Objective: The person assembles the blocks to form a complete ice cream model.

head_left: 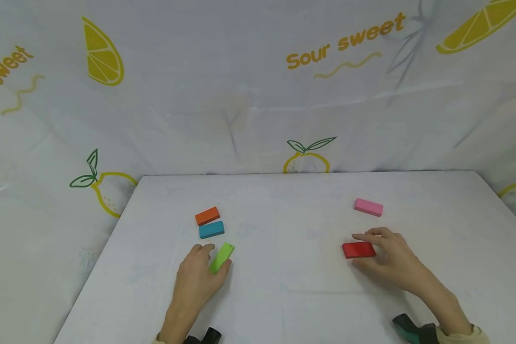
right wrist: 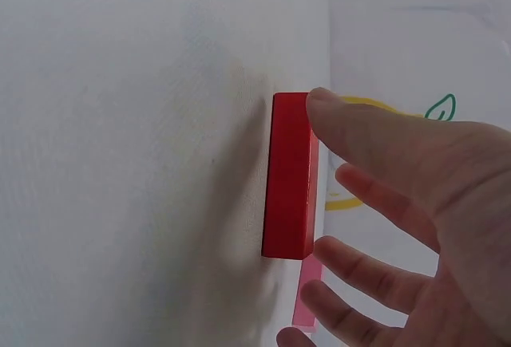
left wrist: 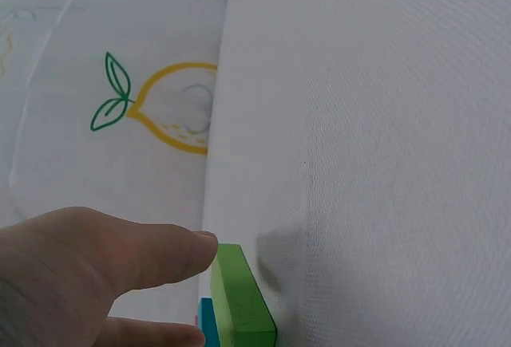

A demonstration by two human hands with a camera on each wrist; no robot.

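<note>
A light green block (head_left: pixel 221 258) lies slanted on the white table, between the thumb and fingers of my left hand (head_left: pixel 195 278). The left wrist view shows the thumb tip at the edge of the green block (left wrist: pixel 239 299); whether it touches is unclear. On the right, a red block (head_left: pixel 359 250) lies between the spread thumb and index finger of my right hand (head_left: pixel 389 260). Seen from the right wrist, the thumb is close beside the red block (right wrist: pixel 289 175), and the other fingers are loosely bent and apart from it.
Just beyond my left hand lie a blue block (head_left: pixel 211 230) and an orange block (head_left: pixel 207 216), close together. A pink block (head_left: pixel 368 207) lies beyond the red one. Behind the white table (head_left: pixel 284 215) hangs a lemon-printed cloth (head_left: pixel 198 95).
</note>
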